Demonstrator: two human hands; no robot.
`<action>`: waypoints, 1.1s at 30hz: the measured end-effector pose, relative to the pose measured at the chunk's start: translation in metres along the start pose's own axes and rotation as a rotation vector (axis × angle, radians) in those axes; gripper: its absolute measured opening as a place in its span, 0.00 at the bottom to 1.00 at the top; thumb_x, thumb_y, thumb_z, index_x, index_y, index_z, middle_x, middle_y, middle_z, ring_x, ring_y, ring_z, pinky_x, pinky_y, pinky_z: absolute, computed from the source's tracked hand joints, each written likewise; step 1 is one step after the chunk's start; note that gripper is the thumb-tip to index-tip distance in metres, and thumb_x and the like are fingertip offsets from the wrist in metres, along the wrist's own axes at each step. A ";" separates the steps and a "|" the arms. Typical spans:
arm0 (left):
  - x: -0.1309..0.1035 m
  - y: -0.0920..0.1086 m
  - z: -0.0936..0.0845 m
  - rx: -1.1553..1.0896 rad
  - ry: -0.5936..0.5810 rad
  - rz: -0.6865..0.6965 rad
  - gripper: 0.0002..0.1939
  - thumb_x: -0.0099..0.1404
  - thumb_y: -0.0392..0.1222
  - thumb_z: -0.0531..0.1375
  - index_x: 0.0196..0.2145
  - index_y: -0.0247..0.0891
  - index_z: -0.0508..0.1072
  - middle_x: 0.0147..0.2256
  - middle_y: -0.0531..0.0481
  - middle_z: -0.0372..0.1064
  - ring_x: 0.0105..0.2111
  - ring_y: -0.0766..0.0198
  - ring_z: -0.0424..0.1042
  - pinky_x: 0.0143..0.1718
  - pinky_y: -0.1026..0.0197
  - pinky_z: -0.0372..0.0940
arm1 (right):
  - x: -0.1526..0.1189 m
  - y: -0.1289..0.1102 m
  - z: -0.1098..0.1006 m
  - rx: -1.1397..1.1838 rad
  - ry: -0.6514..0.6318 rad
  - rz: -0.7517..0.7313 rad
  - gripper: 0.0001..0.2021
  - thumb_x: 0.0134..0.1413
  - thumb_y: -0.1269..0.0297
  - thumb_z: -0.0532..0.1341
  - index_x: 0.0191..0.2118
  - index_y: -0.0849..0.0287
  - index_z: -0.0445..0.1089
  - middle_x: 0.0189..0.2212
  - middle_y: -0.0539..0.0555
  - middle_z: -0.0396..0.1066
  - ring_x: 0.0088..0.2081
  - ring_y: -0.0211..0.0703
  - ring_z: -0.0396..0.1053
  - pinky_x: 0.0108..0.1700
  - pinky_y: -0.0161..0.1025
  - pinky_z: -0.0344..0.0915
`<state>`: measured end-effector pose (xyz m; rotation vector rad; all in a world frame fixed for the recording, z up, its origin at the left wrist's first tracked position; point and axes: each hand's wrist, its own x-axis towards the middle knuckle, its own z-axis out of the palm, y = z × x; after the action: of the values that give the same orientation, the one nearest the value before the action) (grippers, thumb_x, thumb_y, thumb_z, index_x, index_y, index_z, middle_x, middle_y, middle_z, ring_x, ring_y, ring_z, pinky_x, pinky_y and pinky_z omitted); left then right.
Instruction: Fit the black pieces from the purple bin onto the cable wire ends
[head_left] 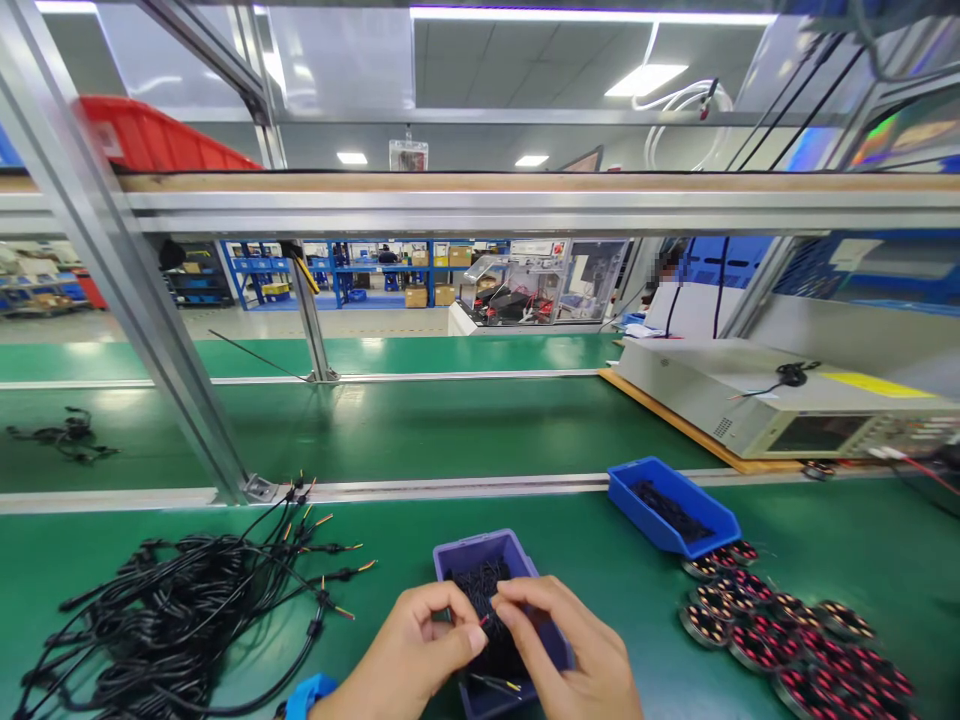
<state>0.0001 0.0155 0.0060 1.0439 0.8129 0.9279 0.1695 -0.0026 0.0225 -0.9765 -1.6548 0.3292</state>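
My left hand [431, 645] is closed in a pinch on a thin wire, whose small red bit shows at the fingertips. Close beside it, my right hand [566, 640] also pinches; what lies between its fingertips is too small to make out. Both hands are over a purple bin [474, 547] on the green bench. Many short black wires [480, 590] fill the bin, partly hidden by my hands. Near its front lie wire ends with yellow tips [512, 686]. A blue band [309, 692] circles my left wrist.
Left of the bin lies a heap of black cables [187, 610] with bare coloured ends. To the right are a blue bin [652, 500] of black parts and several round coil parts [765, 640]. A metal post [142, 270] and a grey bench instrument [750, 390] stand behind.
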 end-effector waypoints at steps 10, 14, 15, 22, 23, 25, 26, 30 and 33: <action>-0.002 0.008 0.003 0.022 -0.018 0.001 0.24 0.50 0.59 0.71 0.23 0.37 0.67 0.16 0.65 0.47 0.16 0.76 0.41 0.20 0.67 0.40 | 0.001 0.001 0.000 0.002 -0.038 -0.037 0.08 0.60 0.74 0.62 0.38 0.52 0.74 0.31 0.48 0.77 0.30 0.38 0.75 0.35 0.30 0.70; -0.005 0.014 0.005 0.047 -0.011 -0.010 0.25 0.50 0.60 0.70 0.23 0.37 0.66 0.17 0.64 0.49 0.17 0.76 0.42 0.21 0.67 0.40 | 0.001 0.001 -0.001 -0.003 -0.023 -0.039 0.08 0.60 0.74 0.61 0.37 0.53 0.73 0.30 0.49 0.77 0.30 0.39 0.75 0.36 0.31 0.70; -0.006 0.015 0.005 0.050 -0.010 -0.010 0.25 0.50 0.60 0.70 0.23 0.37 0.66 0.17 0.65 0.49 0.17 0.76 0.42 0.21 0.67 0.40 | 0.001 0.001 -0.001 -0.005 -0.027 -0.041 0.08 0.60 0.74 0.61 0.37 0.53 0.73 0.30 0.49 0.77 0.30 0.39 0.75 0.36 0.31 0.71; -0.003 0.007 0.001 0.079 -0.006 -0.025 0.25 0.50 0.61 0.70 0.24 0.37 0.66 0.16 0.66 0.46 0.16 0.76 0.41 0.18 0.67 0.38 | 0.002 0.003 0.001 -0.051 -0.057 -0.112 0.07 0.61 0.74 0.60 0.37 0.54 0.72 0.29 0.49 0.78 0.29 0.39 0.76 0.35 0.31 0.72; -0.002 0.005 0.000 0.081 -0.007 -0.040 0.25 0.50 0.62 0.69 0.24 0.38 0.66 0.15 0.66 0.46 0.15 0.76 0.41 0.18 0.67 0.38 | 0.003 0.003 0.000 -0.071 -0.063 -0.151 0.08 0.62 0.74 0.59 0.39 0.54 0.72 0.30 0.49 0.78 0.29 0.39 0.76 0.35 0.31 0.73; -0.001 0.000 -0.002 0.076 -0.011 -0.057 0.26 0.50 0.64 0.68 0.25 0.39 0.66 0.15 0.66 0.46 0.14 0.76 0.41 0.16 0.67 0.37 | 0.004 0.005 -0.003 -0.132 -0.102 -0.277 0.12 0.62 0.76 0.57 0.46 0.54 0.71 0.32 0.51 0.80 0.31 0.40 0.78 0.35 0.32 0.73; 0.000 -0.002 -0.003 0.071 -0.010 -0.057 0.27 0.50 0.65 0.68 0.25 0.39 0.66 0.15 0.66 0.46 0.14 0.76 0.40 0.15 0.67 0.36 | 0.005 0.006 -0.005 -0.165 -0.128 -0.352 0.15 0.62 0.77 0.56 0.49 0.55 0.70 0.34 0.52 0.81 0.33 0.41 0.79 0.36 0.32 0.74; 0.001 -0.004 -0.005 0.063 0.016 -0.035 0.26 0.51 0.64 0.68 0.25 0.39 0.65 0.15 0.65 0.48 0.13 0.76 0.41 0.15 0.67 0.37 | 0.008 0.015 -0.010 -0.293 -0.199 -0.395 0.18 0.64 0.77 0.51 0.54 0.57 0.68 0.42 0.56 0.80 0.41 0.43 0.78 0.42 0.36 0.73; -0.001 0.002 -0.002 0.064 0.026 -0.032 0.26 0.50 0.63 0.69 0.25 0.38 0.67 0.16 0.64 0.49 0.15 0.76 0.41 0.16 0.67 0.36 | 0.006 0.030 0.002 -0.479 -0.300 -0.277 0.12 0.65 0.73 0.53 0.44 0.57 0.73 0.36 0.54 0.79 0.38 0.44 0.75 0.39 0.38 0.70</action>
<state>-0.0027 0.0156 0.0074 1.0735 0.8831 0.8946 0.1808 0.0211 0.0062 -1.0614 -2.1748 -0.1243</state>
